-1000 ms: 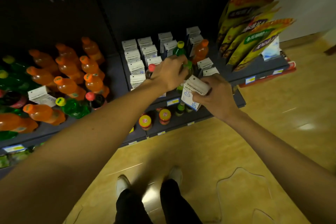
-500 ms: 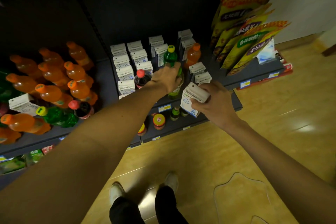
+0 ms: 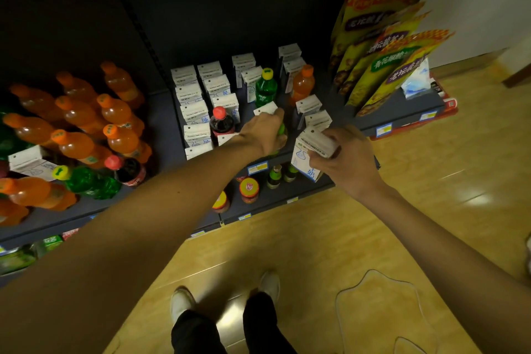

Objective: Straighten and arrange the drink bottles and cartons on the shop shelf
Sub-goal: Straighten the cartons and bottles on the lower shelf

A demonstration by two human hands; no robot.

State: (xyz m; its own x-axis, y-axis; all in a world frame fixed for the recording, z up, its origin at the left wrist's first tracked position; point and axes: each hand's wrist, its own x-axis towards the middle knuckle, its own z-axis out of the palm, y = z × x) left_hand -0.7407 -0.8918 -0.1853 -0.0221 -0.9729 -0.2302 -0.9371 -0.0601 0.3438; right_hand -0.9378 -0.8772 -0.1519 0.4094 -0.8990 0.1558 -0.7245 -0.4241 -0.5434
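My left hand (image 3: 264,131) curls over the top of a green bottle (image 3: 282,130) near the shelf's front edge; only a sliver of green shows under the fingers. My right hand (image 3: 343,159) grips a white milk carton (image 3: 309,152), tilted, just in front of the shelf. Rows of white cartons (image 3: 198,108) stand on the dark shelf (image 3: 166,129). Among them are a red-capped cola bottle (image 3: 220,122), a yellow-capped green bottle (image 3: 266,88) and an orange bottle (image 3: 302,84). One carton (image 3: 265,108) sits just behind my left hand.
Orange soda bottles (image 3: 86,123) crowd the left shelf, with a green bottle (image 3: 86,181), a cola bottle (image 3: 128,169) and a stray carton (image 3: 31,162) in front. Snack bags (image 3: 379,49) lean at the right. Jars (image 3: 248,190) and small bottles (image 3: 274,177) stand on the lower shelf.
My left hand has stayed on the green bottle and shifted slightly left, uncovering the cola bottle's red cap. My right hand still holds the carton in much the same place.
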